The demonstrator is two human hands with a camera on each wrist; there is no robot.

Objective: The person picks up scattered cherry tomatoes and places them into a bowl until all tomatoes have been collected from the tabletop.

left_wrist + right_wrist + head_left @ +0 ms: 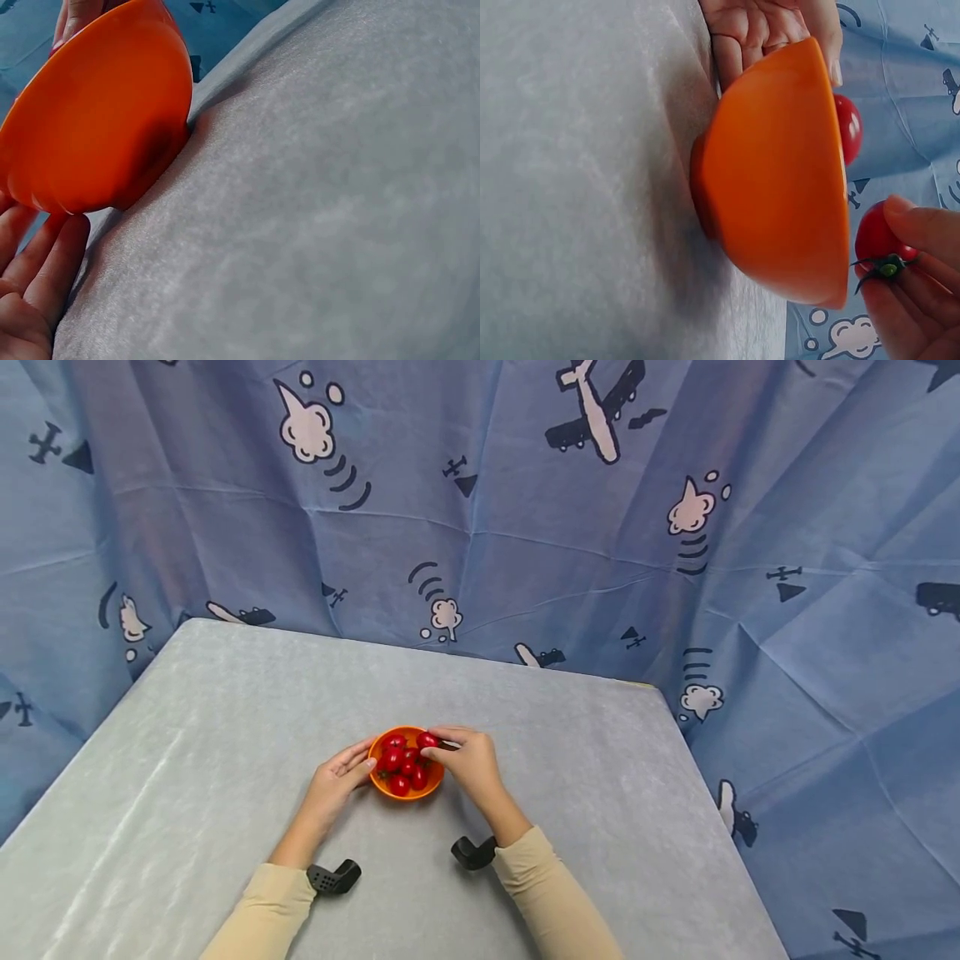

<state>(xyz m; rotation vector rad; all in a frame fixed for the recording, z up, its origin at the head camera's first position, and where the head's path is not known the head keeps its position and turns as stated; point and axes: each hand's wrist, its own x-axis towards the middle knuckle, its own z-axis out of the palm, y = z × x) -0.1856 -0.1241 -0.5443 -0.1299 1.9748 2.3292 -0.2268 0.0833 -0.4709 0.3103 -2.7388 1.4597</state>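
Observation:
An orange bowl [405, 796] stands on the table with several red cherry tomatoes [400, 785] in it. My left hand [336, 781] holds the bowl by its left side, the thumb at the rim and the fingers against the outer wall, as the right wrist view also shows. At the bowl's right rim, my right hand [471, 764] pinches one cherry tomato [877, 238] between thumb and fingers. Its green stem end [889, 267] faces the right wrist camera. Seen from the left wrist, the bowl [112, 112] hides its contents.
A pale grey cloth covers the table [247, 710]. Behind and to the right hangs a blue curtain [525, 568] printed with planes and clouds. Each wrist wears a black device [335, 877].

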